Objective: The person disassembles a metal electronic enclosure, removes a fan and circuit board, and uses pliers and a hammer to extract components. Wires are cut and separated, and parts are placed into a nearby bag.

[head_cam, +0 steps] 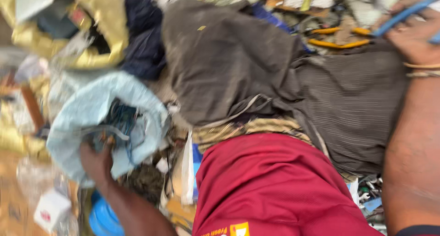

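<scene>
The pale blue plastic bag (107,121) lies open-mouthed at the left of the clutter, its rim pulled wide, apparently so that the tangle of dark wires inside can be reached. The left hand (97,161) sits at the bag's lower lip, fingers pushed into the opening; motion blur prevents telling whether they close on anything. The bag thus lies directly above and around those fingers. The right hand (415,34), at the upper right edge, is wrapped round a blue strip-like object (403,13), well apart from the bag. Between them lie a grey-brown garment (256,66) and red cloth (275,185). A yellow-lined bag (103,30) sits above.
</scene>
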